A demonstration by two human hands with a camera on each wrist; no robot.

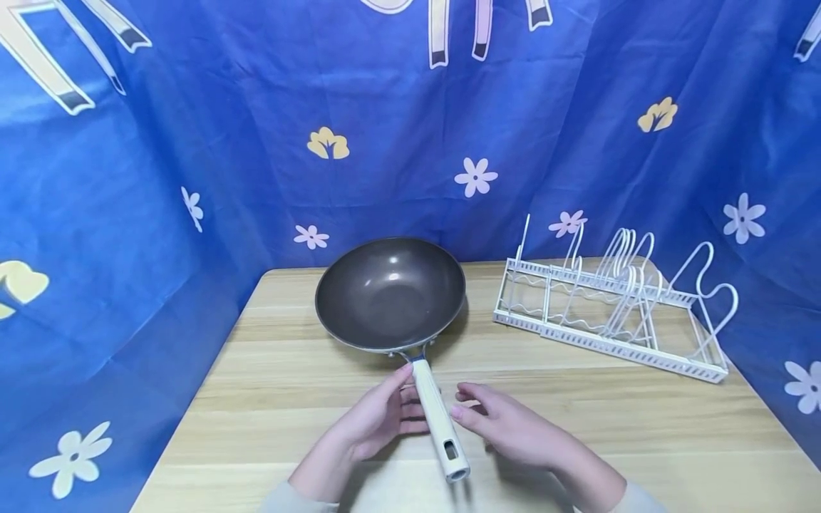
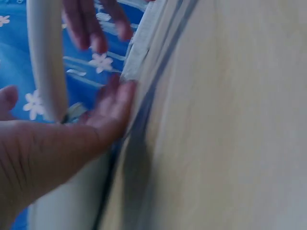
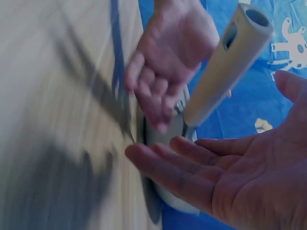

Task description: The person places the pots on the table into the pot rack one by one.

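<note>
A dark wok [image 1: 391, 292] with a long cream handle [image 1: 436, 417] sits on the table, its handle pointing toward me and raised over the wood. My left hand [image 1: 378, 420] is on the handle's left side, thumb tip right at its upper end by the pan and loosely bent fingers reaching beneath it. In the right wrist view, that left hand [image 3: 177, 52] shows its palm, with no fingers wrapped around the handle [image 3: 228, 62]. To the right of the handle, my right hand [image 1: 507, 424] is apart from it, fingers relaxed and holding nothing.
On the right of the wooden table [image 1: 269, 427] stands a white wire rack [image 1: 603, 345] with several upright curved dividers. Blue patterned cloth [image 1: 398, 192] hangs behind the table and along both sides.
</note>
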